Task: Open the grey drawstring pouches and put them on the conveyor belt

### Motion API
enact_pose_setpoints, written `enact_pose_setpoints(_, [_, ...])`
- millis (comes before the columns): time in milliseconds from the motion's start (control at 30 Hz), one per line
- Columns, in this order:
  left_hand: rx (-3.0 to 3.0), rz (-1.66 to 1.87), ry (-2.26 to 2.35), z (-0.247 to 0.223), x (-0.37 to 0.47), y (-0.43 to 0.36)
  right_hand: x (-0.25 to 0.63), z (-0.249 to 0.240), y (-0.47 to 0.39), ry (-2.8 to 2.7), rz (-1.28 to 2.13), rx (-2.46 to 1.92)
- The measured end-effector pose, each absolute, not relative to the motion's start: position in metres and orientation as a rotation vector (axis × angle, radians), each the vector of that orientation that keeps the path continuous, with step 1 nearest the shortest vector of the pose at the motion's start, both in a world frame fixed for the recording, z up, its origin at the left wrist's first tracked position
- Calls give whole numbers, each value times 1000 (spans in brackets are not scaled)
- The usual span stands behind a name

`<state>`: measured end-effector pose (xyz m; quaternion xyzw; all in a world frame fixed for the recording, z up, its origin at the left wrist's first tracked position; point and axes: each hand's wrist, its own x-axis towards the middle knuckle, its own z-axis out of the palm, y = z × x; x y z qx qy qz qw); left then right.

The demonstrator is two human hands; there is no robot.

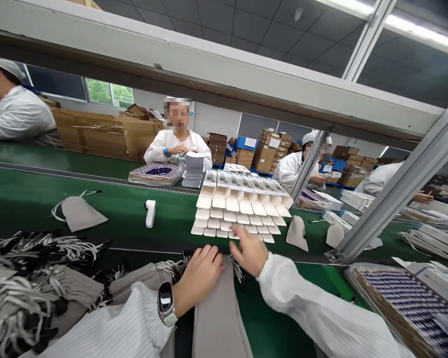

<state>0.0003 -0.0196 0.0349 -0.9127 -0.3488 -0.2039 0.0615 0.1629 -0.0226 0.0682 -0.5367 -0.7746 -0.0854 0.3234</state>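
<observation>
One stack of grey drawstring pouches (pixel 218 318) lies under the left hand (pixel 199 276), grip half-curled, can't tell if pinching; right hand (pixel 251 251) just beside, grip loosely open, seems empty. Beyond on the table (pixel 121 199): white cartons (pixel 242 204) stacked, flaps unclosed; white handheld device (pixel 150 214) unboxed, apart from a loose pouch (pixel 82 214).

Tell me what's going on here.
The left hand lies on long grey cloth, and the right hand is poised at its far end. Beyond them, open white boxes stand stacked on the green surface, with a white device and a drawstring pouch to their left. A person in white is opposite.
</observation>
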Motion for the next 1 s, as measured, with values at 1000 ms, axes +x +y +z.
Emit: enact_pose_setpoints(1000, [-3002,-1020,-1254,31,-1,-7,143,-8,-16,-1903,102,-1339])
